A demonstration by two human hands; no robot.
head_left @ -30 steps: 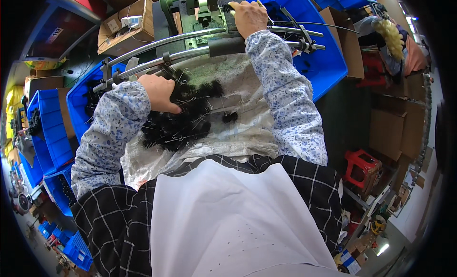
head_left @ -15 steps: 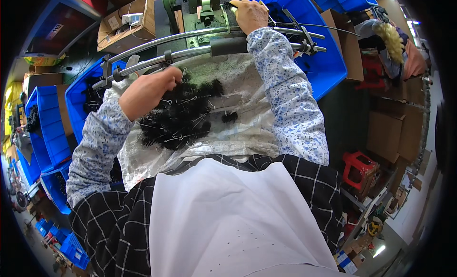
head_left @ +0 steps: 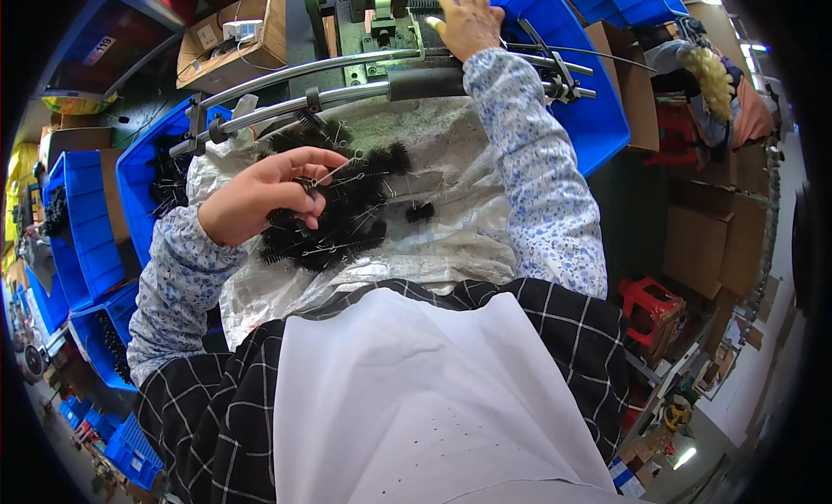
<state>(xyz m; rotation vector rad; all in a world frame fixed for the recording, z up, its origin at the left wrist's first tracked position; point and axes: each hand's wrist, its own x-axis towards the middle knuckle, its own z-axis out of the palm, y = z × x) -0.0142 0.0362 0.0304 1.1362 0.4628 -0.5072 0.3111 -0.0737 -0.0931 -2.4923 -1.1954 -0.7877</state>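
Observation:
My left hand (head_left: 264,196) is closed round a small wire brush; its twisted wire stem with a looped end (head_left: 354,162) sticks out past the fingers, and its bristles are mostly hidden in the palm. Below that hand lies a pile of black-bristled wire brushes (head_left: 347,235) on a whitish woven sheet (head_left: 459,175) over my lap. At the machine (head_left: 381,27), my right hand (head_left: 472,23) has its fingers stretched and thumb apart. Beside those fingertips a black brush (head_left: 423,6) lies against the machine; I cannot tell whether they touch it.
Two curved metal rails (head_left: 321,97) with a dark sleeve (head_left: 425,84) cross in front of the machine. Blue bins stand at the right (head_left: 598,114) and left (head_left: 134,175). A cardboard box (head_left: 247,49) sits at the far left, a red stool (head_left: 650,309) at the right.
My left hand has come back from the rail over the pile, now showing a brush with a looped stem. My right hand has shifted right and its fingers have spread away from the brush.

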